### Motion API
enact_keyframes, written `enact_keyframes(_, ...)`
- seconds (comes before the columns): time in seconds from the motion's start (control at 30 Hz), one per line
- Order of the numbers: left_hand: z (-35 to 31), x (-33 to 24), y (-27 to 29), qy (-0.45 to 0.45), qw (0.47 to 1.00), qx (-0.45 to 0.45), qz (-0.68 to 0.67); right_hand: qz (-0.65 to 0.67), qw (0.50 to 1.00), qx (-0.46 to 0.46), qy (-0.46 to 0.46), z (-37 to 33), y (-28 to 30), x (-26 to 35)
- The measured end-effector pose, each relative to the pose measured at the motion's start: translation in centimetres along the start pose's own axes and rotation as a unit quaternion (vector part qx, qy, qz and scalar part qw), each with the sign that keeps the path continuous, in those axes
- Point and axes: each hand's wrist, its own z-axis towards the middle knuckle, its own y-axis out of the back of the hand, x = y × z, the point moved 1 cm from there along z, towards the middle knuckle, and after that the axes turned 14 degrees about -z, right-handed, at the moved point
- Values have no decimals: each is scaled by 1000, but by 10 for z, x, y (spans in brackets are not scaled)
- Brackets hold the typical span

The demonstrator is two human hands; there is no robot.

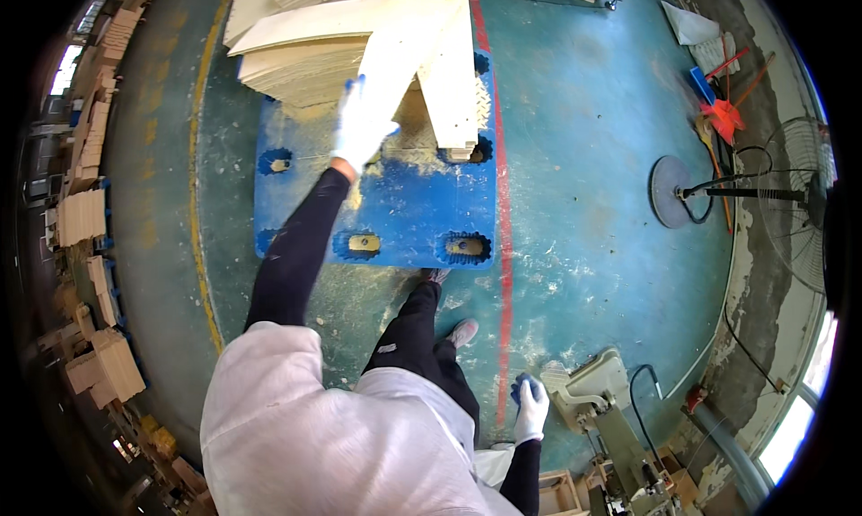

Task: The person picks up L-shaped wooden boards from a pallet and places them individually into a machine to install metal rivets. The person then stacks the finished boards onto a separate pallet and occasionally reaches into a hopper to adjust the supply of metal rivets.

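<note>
My left hand [361, 128], in a white glove with blue on the fingers, reaches out over the blue plastic pallet [417, 215]. Its thumb stands apart from its fingers, and it appears to hold nothing. Its fingertips overlap the near end of a pale wooden board [395, 49]; whether they touch it cannot be told. Under and beside that board lies a stack of thin wooden boards [301, 71], with a narrow stack [449, 103] slanting toward me at its right. Down at my right side hangs my right hand [532, 408], gloved alike, fingers loosely bent and holding nothing visible.
A machine [600, 386] with a metal arm stands close by my right hand. Farther right are a floor fan [790, 197] with a round base and a red dustpan or cloth [724, 119] by the wall. Stacked boards [81, 217] line the far left.
</note>
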Motion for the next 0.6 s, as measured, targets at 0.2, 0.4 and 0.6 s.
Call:
enact_keyframes(0.2, -150, -168, 125, -16, 991, -4, -132, -87, 982, 86, 145, 31, 11, 9)
enact_keyframes(0.4, -319, -295, 134, 30, 968, -34, -248, -117, 962, 97, 227, 38, 30, 2)
enact_keyframes(0.6, -387, -253, 103, 84, 918, -29, -386, -139, 957, 110, 231, 19, 42, -50)
